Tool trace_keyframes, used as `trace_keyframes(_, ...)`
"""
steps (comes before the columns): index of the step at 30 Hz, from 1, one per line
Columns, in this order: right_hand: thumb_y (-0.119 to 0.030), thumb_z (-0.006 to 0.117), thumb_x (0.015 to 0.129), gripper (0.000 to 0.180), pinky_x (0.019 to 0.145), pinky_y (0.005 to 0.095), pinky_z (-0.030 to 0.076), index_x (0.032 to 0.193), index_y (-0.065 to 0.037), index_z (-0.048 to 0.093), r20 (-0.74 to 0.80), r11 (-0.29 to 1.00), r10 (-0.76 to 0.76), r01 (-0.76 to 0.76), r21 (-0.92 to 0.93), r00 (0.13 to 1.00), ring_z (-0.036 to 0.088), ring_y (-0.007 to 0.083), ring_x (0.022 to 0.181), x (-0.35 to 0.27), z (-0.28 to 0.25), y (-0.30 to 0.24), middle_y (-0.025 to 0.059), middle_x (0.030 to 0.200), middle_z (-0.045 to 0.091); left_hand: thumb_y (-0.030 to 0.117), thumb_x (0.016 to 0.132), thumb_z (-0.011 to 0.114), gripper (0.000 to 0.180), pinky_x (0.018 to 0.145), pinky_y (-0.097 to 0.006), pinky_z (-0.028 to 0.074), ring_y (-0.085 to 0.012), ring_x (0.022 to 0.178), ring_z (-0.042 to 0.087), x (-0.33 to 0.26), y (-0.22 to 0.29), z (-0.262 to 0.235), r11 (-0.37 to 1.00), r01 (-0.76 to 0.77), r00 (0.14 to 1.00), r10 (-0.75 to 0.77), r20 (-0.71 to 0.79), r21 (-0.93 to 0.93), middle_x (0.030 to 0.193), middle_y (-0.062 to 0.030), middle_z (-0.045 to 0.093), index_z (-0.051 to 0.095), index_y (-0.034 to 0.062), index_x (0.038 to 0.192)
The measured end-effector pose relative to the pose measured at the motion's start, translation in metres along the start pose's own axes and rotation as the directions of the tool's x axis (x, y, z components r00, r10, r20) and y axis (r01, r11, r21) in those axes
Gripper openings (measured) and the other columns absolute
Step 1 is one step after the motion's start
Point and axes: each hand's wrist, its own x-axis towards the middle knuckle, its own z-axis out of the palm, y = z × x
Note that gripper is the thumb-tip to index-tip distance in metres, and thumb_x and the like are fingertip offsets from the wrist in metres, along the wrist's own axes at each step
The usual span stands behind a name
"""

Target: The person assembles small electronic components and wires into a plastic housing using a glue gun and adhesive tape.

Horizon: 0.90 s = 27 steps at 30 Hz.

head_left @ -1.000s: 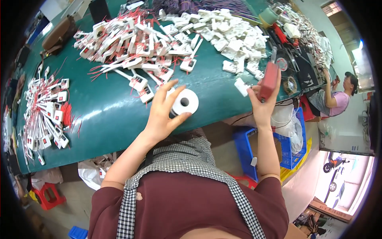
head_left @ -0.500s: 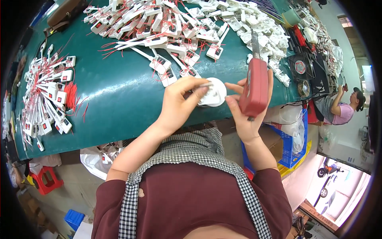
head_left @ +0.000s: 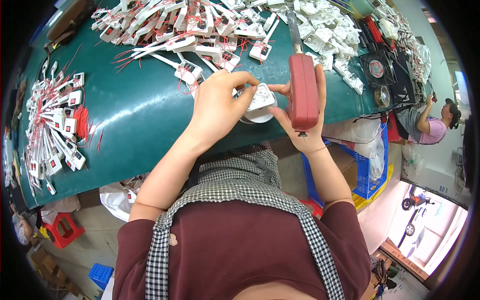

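Now both hands meet over one white part

Since a second ago the left hand [head_left: 220,102] has lifted off the tape roll [head_left: 255,116] and pinches a white plastic housing [head_left: 260,97] above it; assembly seems underway. At 3 o'clock, the right hand [head_left: 300,112] is clamped on a red power screwdriver [head_left: 303,92], fingertips steadying the housing. At 4 o'clock, below the green worktop [head_left: 135,120], a blue crate [head_left: 372,172] holds a clear bag. At 12 o'clock: heaped white parts [head_left: 200,25].

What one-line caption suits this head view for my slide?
Left hand pinches a small white plastic part; right hand grips a red tool.
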Motion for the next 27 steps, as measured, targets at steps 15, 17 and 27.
trace_keyframes(15,-0.003,0.072,0.069,0.097,0.087,0.0321,0.044,0.142,-0.011,0.007,0.156,1.000,-0.021,0.023,-0.012,0.987,0.057,0.0207,0.102,0.023,-0.020,0.003,0.0128,0.109,0.057,0.007,0.077,0.057,0.011,0.055,-0.025,0.039,-0.0108,0.060,0.052,0.000,0.001,0.015,0.999,-0.025,0.998,0.023,-0.053,-0.033,0.066,-0.0071,0.057,0.061,-0.0008,0.084)
trace_keyframes(17,-0.003,0.072,0.069,0.098,0.087,0.0321,0.044,0.142,-0.011,0.007,0.171,1.000,0.010,-0.014,0.019,0.985,0.057,0.0206,0.102,0.021,-0.020,0.004,0.0124,0.109,0.057,0.007,0.077,0.057,0.010,0.057,-0.026,0.039,-0.0126,0.062,0.052,0.001,0.001,0.014,0.998,-0.002,0.999,-0.001,-0.038,-0.061,0.068,-0.0076,0.057,0.061,-0.0004,0.083)
trace_keyframes(27,-0.003,0.072,0.069,0.097,0.085,0.0309,0.045,0.142,-0.010,0.009,0.211,0.999,0.029,-0.036,0.029,0.977,0.057,0.0206,0.099,0.022,-0.021,0.010,0.0125,0.112,0.055,0.003,0.073,0.058,0.010,0.064,-0.030,0.039,-0.0193,0.069,0.050,0.003,-0.006,0.012,0.985,-0.170,0.985,0.170,-0.028,-0.018,0.068,-0.0074,0.050,0.060,0.0000,0.082)
